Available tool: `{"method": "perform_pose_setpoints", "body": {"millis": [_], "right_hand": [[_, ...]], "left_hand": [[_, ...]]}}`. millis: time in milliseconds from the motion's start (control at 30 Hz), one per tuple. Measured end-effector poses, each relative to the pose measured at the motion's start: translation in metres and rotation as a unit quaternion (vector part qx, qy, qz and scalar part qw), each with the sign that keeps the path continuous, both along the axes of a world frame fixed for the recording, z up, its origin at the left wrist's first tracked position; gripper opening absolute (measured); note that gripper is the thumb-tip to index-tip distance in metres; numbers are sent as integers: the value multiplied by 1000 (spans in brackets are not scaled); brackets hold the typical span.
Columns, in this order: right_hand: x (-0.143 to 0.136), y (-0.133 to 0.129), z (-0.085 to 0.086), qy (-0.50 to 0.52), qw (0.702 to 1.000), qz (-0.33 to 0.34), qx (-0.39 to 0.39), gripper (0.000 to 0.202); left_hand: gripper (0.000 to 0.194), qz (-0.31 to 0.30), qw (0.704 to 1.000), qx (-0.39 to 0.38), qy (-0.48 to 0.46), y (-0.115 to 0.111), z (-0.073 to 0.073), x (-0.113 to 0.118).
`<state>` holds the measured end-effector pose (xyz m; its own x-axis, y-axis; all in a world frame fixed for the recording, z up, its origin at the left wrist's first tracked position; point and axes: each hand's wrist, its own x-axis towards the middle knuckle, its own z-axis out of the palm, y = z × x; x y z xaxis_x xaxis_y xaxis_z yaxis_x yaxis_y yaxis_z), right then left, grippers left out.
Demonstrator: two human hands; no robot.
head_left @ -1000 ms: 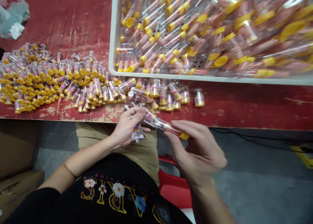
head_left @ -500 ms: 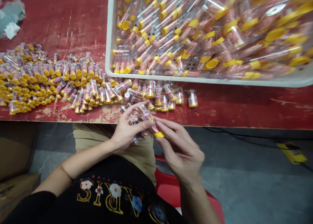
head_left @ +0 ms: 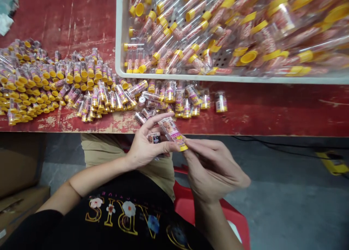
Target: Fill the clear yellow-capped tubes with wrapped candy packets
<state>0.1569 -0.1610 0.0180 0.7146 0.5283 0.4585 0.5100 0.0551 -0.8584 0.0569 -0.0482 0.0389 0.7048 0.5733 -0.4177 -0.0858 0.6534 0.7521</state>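
Between my hands, over the table's front edge, a clear tube with a yellow cap [head_left: 184, 147] lies tilted, the cap pointing toward me and to the right. A printed clear sleeve [head_left: 170, 128] is around the tube and reaches down close to the cap. My left hand [head_left: 143, 146] grips the sleeved tube, thumb near the cap and index finger at the far end. More printed sleeves [head_left: 154, 138] are tucked in the left palm, partly hidden by the thumb. My right hand [head_left: 215, 166] pinches the capped end between thumb and fingers.
A white perforated tray [head_left: 118, 35] at the back right holds many yellow-capped tubes. Sleeved tubes [head_left: 98, 97] are piled along the left of the red table [head_left: 272, 111]. One tube [head_left: 220, 102] lies apart. A red stool [head_left: 185, 206] is beneath me.
The sleeve has moved down the tube toward the cap, covering the red part that showed before. My right hand has shifted right and flattened, still at the capped end.
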Motion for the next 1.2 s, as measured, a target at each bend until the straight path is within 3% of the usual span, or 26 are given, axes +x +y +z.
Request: {"method": "perform_pose_setpoints", "body": {"millis": [200, 367, 467, 567, 633, 733, 867, 933, 1033, 1100, 1200], "right_hand": [[-3, 1, -7, 8, 1000, -16, 13, 29], [6, 8, -19, 53, 998, -29, -8, 7], [28, 27, -36, 79, 993, -84, 9, 8], [60, 50, -57, 27, 987, -155, 29, 14], [78, 58, -69, -27, 988, -152, -2, 17], [97, 57, -74, -111, 987, -86, -80, 13], [133, 73, -54, -177, 977, -27, -118, 26], [162, 103, -38, -181, 968, -25, -173, 27], [200, 153, -17, -142, 940, 35, -308, 32], [203, 166, -6, -138, 935, 58, -321, 30], [164, 143, 4, -104, 965, 65, -231, 18]], "left_hand": [[87, 7, 1000, -3, 1, -1, -1, 1], [87, 28, 999, -27, -5, 1, -14, 9], [73, 77, 993, -87, 2, 3, -22, 13], [58, 106, 983, -148, 23, 4, -23, 9], [63, 109, 981, -158, 14, 4, -21, 2], [67, 118, 981, -152, -22, 6, -20, -11], [70, 131, 981, -139, -25, 12, -24, -20], [69, 127, 983, -131, -16, 16, -25, -17], [62, 121, 987, -108, -15, 22, -26, -9], [54, 127, 988, -86, -11, 25, -26, -6], [49, 174, 983, -63, 4, 28, -28, -3]]}}
